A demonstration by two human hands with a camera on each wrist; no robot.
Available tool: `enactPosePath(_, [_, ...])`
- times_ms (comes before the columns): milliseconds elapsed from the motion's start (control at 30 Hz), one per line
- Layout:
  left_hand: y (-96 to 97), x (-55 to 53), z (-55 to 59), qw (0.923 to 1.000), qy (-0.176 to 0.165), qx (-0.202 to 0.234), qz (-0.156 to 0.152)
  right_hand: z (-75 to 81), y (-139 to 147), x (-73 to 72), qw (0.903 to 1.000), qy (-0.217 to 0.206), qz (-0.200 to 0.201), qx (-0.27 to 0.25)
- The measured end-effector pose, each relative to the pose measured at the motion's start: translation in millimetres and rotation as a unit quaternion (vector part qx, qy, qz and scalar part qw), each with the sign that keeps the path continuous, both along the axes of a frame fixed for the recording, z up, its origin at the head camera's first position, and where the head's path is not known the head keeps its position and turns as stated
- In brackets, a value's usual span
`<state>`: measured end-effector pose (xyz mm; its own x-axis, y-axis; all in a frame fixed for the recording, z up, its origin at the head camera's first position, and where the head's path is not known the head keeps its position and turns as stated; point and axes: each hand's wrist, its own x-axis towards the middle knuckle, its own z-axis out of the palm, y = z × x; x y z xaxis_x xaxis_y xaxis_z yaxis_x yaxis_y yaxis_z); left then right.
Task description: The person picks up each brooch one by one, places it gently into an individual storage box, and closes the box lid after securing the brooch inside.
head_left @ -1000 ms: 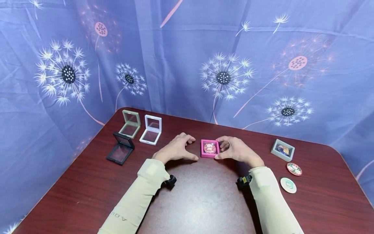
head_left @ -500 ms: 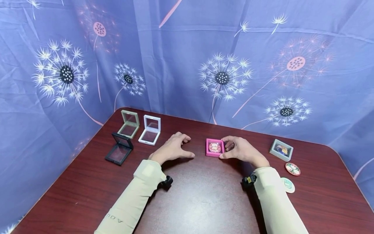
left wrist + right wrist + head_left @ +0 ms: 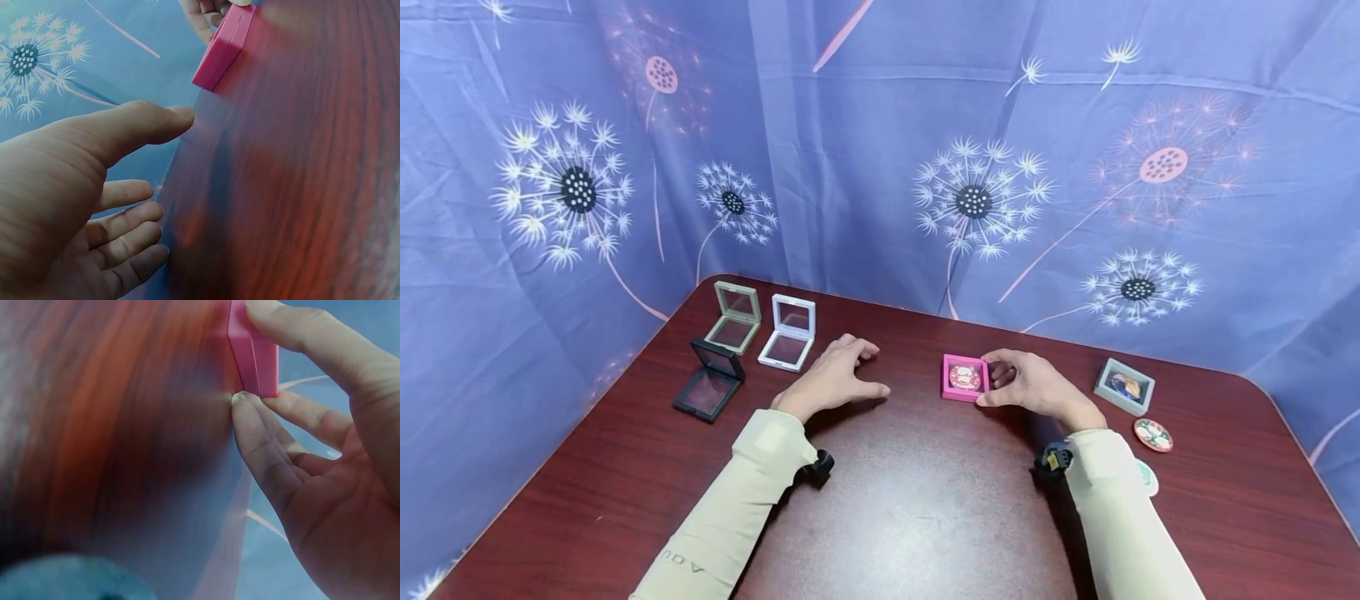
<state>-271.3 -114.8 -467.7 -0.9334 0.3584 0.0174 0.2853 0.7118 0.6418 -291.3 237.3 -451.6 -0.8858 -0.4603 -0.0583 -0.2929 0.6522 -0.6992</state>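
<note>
A square pink display case (image 3: 966,378) with a clear window lies on the table, its lid closed over a round red badge (image 3: 965,377). My right hand (image 3: 1037,387) pinches the case's right side between thumb and fingers, as the right wrist view also shows on the pink case (image 3: 253,353). My left hand (image 3: 835,377) is apart from the case, to its left, with thumb and fingers spread and nothing between them. In the left wrist view the left hand (image 3: 81,194) hovers by the tabletop, the pink case (image 3: 224,50) beyond its thumb.
At the back left stand three open cases: green (image 3: 733,321), white (image 3: 787,333) and black (image 3: 709,382). To the right sit a grey case (image 3: 1124,387) with a badge inside, a red-and-green badge (image 3: 1153,435) and a pale badge (image 3: 1147,477) partly behind the right sleeve. A curtain hangs behind.
My right hand has slid the pink case to the right along the table. My left hand has drawn away to the left, widening the gap to the case.
</note>
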Motion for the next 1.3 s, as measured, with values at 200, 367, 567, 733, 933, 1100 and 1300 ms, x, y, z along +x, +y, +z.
enactPosePath(200, [-8.6, -1.4, 4.3, 0.9998, 0.018, 0.006, 0.003, 0.8, 6, 0.0, 1.0, 0.0, 0.0, -0.003])
enactPosePath(367, [-19.7, 0.8, 11.2, 0.9994, 0.032, 0.006, 0.013, 0.7, 10, -0.5, 1.0, 0.0, -0.001, 0.004])
enactPosePath(567, [-31.2, 4.3, 20.6, 0.9986, 0.042, -0.008, 0.032, 0.9, 19, -1.1, 0.9997, 0.012, -0.01, 0.021])
enactPosePath(733, [-37.6, 6.8, 28.4, 0.9977, 0.056, -0.011, 0.037, 1.1, 28, -1.8, 0.9991, 0.02, -0.018, 0.032])
enactPosePath(933, [-44.7, 8.6, 34.8, 0.9958, 0.076, -0.02, 0.048, 1.0, 35, -2.5, 0.9987, 0.023, -0.023, 0.039])
enactPosePath(1100, [-50.2, 11.9, 41.7, 0.9944, 0.085, -0.013, 0.062, 0.4, 42, -3.3, 0.9983, 0.026, -0.027, 0.044])
enactPosePath(1300, [-60.4, 14.8, 47.4, 0.9919, 0.101, 0.0, 0.078, 2.0, 48, -4.1, 0.9975, 0.031, -0.033, 0.054])
